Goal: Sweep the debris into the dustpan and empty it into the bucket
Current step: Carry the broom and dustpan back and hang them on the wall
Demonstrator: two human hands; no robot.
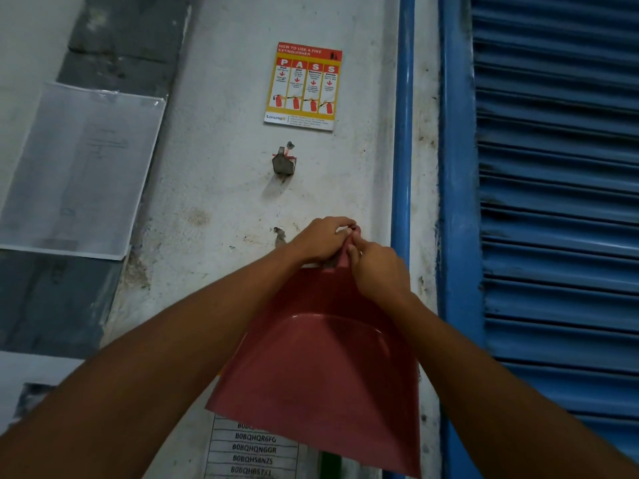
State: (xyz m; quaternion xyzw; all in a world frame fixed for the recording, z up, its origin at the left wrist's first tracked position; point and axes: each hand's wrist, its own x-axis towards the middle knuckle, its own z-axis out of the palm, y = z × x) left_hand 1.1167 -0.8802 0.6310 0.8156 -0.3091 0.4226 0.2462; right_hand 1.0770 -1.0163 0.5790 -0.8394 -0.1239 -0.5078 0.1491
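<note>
Dustpan [318,375] handle gripped by left hand [321,242] and right hand [378,267] | stained white wall [224,188] | blue shutter [560,202] alongside

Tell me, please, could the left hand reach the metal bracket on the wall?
Probably yes: only bare wall lies between the left hand and the metal bracket above it, though that hand is gripping the dustpan.

A red plastic dustpan [321,375] with a broad, flat scoop and a narrow handle is being held up against a white painted wall [224,202]. It is hanging handle-up, its wide straight lip pointing down and slanting lower to the right. A curved ridge is showing across its upper part. The left hand [321,240] and right hand [377,267] are gripping its handle top together.
</note>
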